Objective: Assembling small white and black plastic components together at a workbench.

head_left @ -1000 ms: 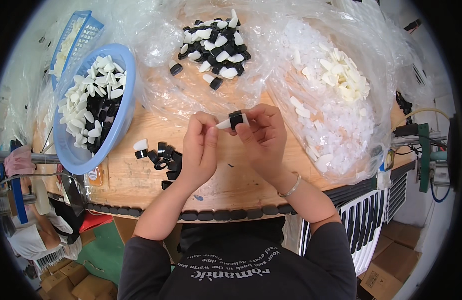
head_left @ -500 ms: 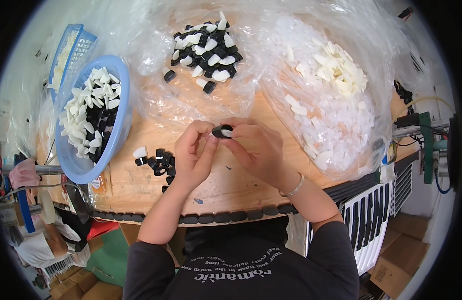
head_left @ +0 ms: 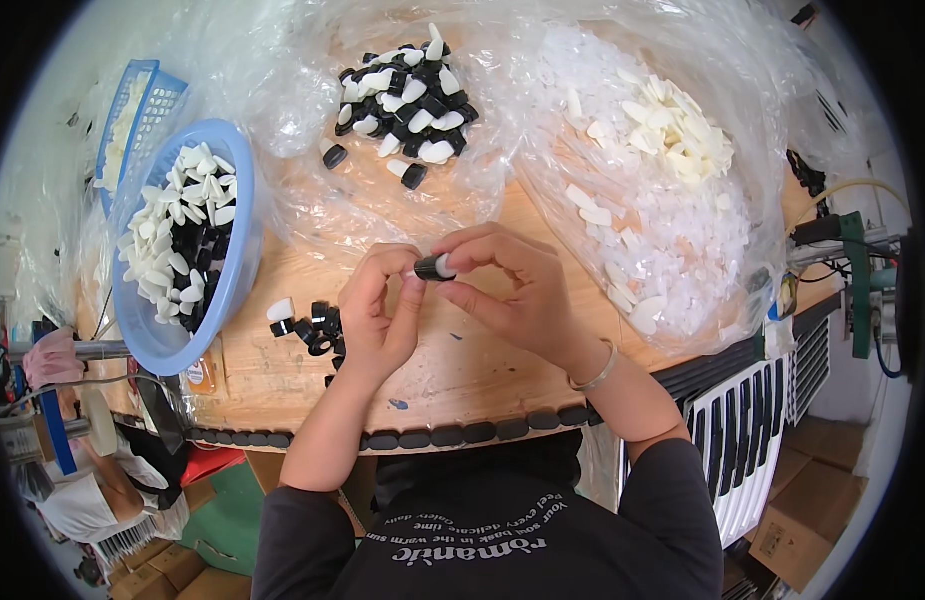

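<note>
Between my hands is a small black cap (head_left: 431,268) with a white tip at its right end. My left hand (head_left: 381,310) is closed, its thumb and forefinger pinching the cap's left end. The fingertips of my right hand (head_left: 518,295) close on the white tip from the other side, with the thumb lower down. Left of my left hand lie several loose black caps (head_left: 321,325) on the wooden table. One white-topped piece (head_left: 281,310) sits beside them. Beyond my hands is a heap of black caps with white leaf-shaped pieces (head_left: 408,100) on clear plastic.
A blue oval basin (head_left: 245,270) at the left holds white and black pieces. Behind it stands a blue basket (head_left: 173,100). Clear plastic with pale pieces (head_left: 678,140) covers the right side. Dark padding (head_left: 448,435) lines the table's near edge. A person's arm (head_left: 113,485) shows lower left.
My right fingers have shifted on the cap, and its white tip now shows more plainly at the right end. My left hand has moved slightly left. The whole view has shifted a little.
</note>
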{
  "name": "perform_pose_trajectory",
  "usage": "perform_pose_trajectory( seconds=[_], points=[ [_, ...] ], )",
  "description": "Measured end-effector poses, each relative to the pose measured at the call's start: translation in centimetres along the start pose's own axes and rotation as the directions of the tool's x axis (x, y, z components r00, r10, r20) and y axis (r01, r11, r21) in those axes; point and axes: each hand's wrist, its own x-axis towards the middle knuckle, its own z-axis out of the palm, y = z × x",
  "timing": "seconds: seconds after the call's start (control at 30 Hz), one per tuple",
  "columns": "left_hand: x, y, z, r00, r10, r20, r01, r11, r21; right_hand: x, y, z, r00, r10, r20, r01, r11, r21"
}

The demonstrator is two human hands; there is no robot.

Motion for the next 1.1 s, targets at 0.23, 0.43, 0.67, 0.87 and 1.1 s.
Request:
perform_pose_trajectory(
  seconds=[0.23,0.43,0.67,0.87,1.1],
  points=[
    [0.0,0.1,-0.1,0.998,-0.036,0.053,0.036,0.999,0.004,-0.1,0.0,-0.3,1.0,0.019,0.008,-0.019,1.0,0.023],
    [0.7,1.0,-0.9,0.988,0.018,0.152,-0.063,0.952,0.299,0.1,-0.5,-0.3,0.99,-0.14,0.009,0.138,0.96,-0.243],
    [0.3,0.5,-0.4,0.987,0.076,0.145,-0.108,0.966,0.233,-0.1,-0.8,-0.1,0.985,-0.17,0.032,0.173,0.955,-0.24],
    [-0.8,0.1,0.2,0.956,-0.282,0.078,0.292,0.915,-0.279,-0.3,-0.6,0.2,0.984,-0.177,0.001,0.173,0.958,-0.23],
    [-0.6,-0.2,0.3,0.992,-0.104,0.069,0.112,0.985,-0.132,-0.5,-0.6,0.2,0.97,-0.237,0.043,0.239,0.92,-0.311]
  ],
)
